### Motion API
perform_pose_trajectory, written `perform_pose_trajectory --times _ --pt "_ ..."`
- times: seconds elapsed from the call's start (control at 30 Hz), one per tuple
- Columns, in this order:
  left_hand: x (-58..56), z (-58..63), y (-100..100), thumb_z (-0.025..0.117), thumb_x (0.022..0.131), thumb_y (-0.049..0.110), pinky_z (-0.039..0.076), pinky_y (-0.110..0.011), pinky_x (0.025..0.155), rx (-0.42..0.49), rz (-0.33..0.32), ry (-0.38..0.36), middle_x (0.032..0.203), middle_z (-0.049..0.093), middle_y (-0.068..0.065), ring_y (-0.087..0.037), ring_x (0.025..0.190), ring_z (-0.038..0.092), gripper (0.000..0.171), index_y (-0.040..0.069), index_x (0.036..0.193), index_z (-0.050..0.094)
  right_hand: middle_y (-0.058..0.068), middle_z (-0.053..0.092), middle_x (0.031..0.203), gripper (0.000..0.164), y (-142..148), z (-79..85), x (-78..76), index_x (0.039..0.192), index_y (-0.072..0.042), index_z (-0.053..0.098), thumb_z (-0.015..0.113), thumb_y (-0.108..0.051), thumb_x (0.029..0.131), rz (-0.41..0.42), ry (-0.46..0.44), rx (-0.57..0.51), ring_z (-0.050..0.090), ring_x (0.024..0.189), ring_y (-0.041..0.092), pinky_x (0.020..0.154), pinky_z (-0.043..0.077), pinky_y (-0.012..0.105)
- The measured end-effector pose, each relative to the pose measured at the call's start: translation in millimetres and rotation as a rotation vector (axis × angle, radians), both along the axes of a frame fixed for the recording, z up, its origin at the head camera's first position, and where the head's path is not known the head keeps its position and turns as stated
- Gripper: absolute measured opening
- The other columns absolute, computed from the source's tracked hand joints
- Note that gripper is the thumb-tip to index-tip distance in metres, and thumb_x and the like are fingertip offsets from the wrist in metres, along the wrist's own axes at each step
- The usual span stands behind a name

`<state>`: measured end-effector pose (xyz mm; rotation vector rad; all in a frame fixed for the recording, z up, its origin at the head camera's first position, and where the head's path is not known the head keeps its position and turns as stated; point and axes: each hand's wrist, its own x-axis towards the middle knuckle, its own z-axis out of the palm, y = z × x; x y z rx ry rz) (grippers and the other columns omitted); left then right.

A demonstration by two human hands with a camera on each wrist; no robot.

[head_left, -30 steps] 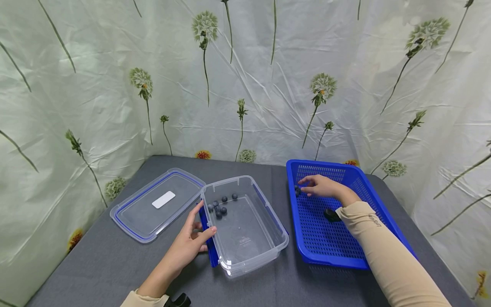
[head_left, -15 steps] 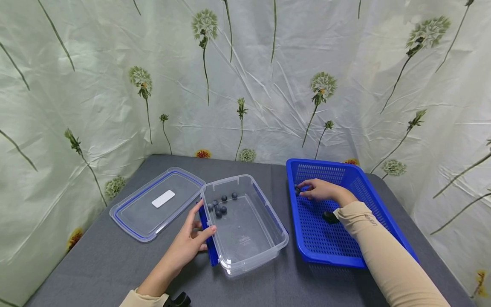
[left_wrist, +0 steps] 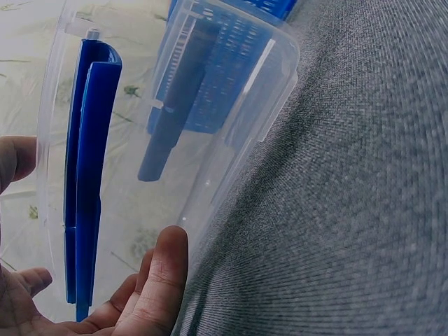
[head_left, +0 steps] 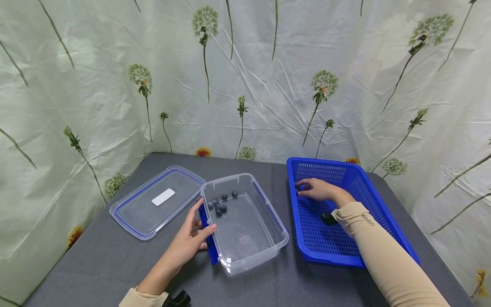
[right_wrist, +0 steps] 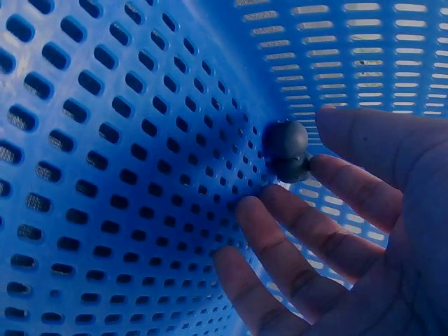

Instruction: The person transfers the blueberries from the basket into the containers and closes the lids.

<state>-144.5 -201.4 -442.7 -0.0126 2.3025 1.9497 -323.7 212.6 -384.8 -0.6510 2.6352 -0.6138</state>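
Note:
My left hand (head_left: pixel 189 243) holds the near-left side of a clear plastic food container (head_left: pixel 249 230), thumb over the rim and fingers against the outer wall by the blue side latch (left_wrist: pixel 94 168). Several blueberries (head_left: pixel 218 208) lie in the container's far-left part. Inside the blue basket (head_left: pixel 333 259), my right hand (head_left: pixel 320 189) reaches to the left wall. In the right wrist view, a few blueberries (right_wrist: pixel 288 143) sit in the corner where floor meets wall. The index fingertip (right_wrist: pixel 318 164) is at them, with the thumb slightly apart and the other fingers spread.
The container's clear lid (head_left: pixel 143 213), with a blue seal and a white label (head_left: pixel 163 197), lies on the grey tablecloth (head_left: pixel 115 273) at left. A floral curtain (head_left: pixel 268 85) stands behind the table. The basket is right of the container.
My right hand has shifted slightly left, closer to the blueberries by the basket wall. My left hand and the container have kept their places.

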Motion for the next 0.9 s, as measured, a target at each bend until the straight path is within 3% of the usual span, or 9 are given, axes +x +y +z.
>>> perform_pose_trajectory --times 0.57,0.9 --pt "-1.5 0.3 0 0.072 0.104 0.029 0.066 -0.050 0.088 0.002 -0.004 0.010 0.144 0.051 -0.029 -0.030 0.114 0.071 0.088 0.041 0.171 0.016 0.034 0.067 0.136 0.046 -6 -4.6 -2.7 0.142 0.012 0.057 0.063 -0.016 0.107 0.052 0.093 -0.003 0.062 0.131 0.051 0.111 0.049 0.063" --pt "-0.8 -0.7 0 0.072 0.104 0.028 0.066 -0.049 0.086 0.002 -0.003 0.007 0.143 0.052 -0.029 -0.029 0.112 0.071 0.088 0.040 0.171 0.016 0.031 0.070 0.130 0.039 -5 -10.3 -3.3 0.137 0.010 0.059 0.061 -0.005 0.101 0.057 0.110 -0.008 0.064 0.128 0.050 0.109 0.051 0.062"
